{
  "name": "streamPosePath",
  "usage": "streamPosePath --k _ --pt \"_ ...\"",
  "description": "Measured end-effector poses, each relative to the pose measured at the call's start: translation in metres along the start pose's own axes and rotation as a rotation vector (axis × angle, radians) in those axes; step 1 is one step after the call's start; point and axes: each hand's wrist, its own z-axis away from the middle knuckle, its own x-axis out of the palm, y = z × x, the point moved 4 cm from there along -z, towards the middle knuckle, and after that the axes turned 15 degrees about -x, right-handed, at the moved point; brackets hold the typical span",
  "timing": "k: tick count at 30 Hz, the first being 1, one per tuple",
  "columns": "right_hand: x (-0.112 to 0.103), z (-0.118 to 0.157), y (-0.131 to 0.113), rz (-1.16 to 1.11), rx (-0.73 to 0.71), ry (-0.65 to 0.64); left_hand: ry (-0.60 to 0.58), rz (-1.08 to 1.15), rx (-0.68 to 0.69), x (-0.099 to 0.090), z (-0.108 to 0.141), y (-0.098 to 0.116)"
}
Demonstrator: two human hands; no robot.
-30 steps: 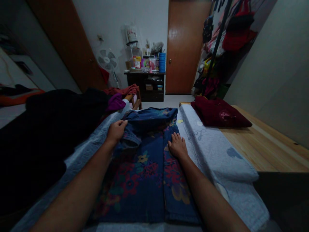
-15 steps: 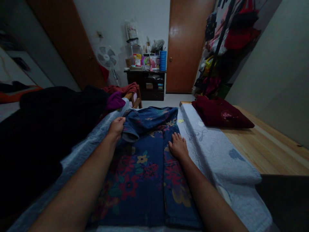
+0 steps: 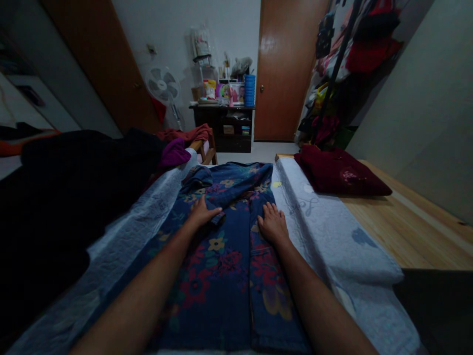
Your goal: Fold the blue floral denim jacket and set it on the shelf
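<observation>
A blue denim jacket [image 3: 236, 276] printed with red and yellow flowers lies spread on a pale quilted cover [image 3: 354, 236]. One of its sleeves is folded across the upper part. On that sleeve rests my left hand [image 3: 202, 215], thumb stretched out to the right and apart from the fingers; part of the fingers is hard to make out. My right hand [image 3: 272, 224] lies flat along the jacket's right edge, fingers spread and holding nothing.
Dark clothes [image 3: 74, 197] are heaped at the left, beside a purple cloth [image 3: 175, 153]. A folded maroon garment [image 3: 343, 170] sits on the wooden board [image 3: 402, 227] at right. Farther back stand a fan [image 3: 163, 86], a dark cabinet [image 3: 223, 140] and a door [image 3: 284, 74].
My left hand has let go of the sleeve's cuff end at the left and moved right and toward me. The sleeve now lies flatter across the jacket. My right hand stays put.
</observation>
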Motion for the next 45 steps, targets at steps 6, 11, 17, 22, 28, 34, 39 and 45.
streamPosePath --k 6,11,17,22,28,34,39,45 --pt "-0.001 0.001 -0.001 0.002 -0.011 0.025 0.002 -0.118 0.066 0.002 0.009 0.027" --pt "-0.002 0.001 0.000 -0.003 -0.011 0.039 -0.187 0.533 -0.100 -0.009 0.002 0.049" --pt "-0.003 0.001 0.001 -0.026 -0.004 0.025 -0.132 0.863 -0.264 -0.014 -0.013 0.056" --pt "-0.004 0.001 0.001 -0.036 0.006 0.010 0.361 0.494 -0.284 -0.020 0.008 0.044" --pt "-0.004 0.001 0.001 -0.050 -0.011 -0.012 0.205 0.007 0.470 0.010 0.059 0.116" --pt "-0.003 0.001 0.005 -0.046 -0.041 -0.018 -0.163 -0.245 0.587 0.095 0.071 0.139" --pt "-0.001 0.000 0.008 -0.059 -0.031 -0.035 -0.049 -0.235 0.563 0.115 0.066 0.129" --pt "0.003 -0.008 0.010 -0.055 -0.009 -0.033 -0.047 -0.217 0.548 0.112 0.061 0.126"
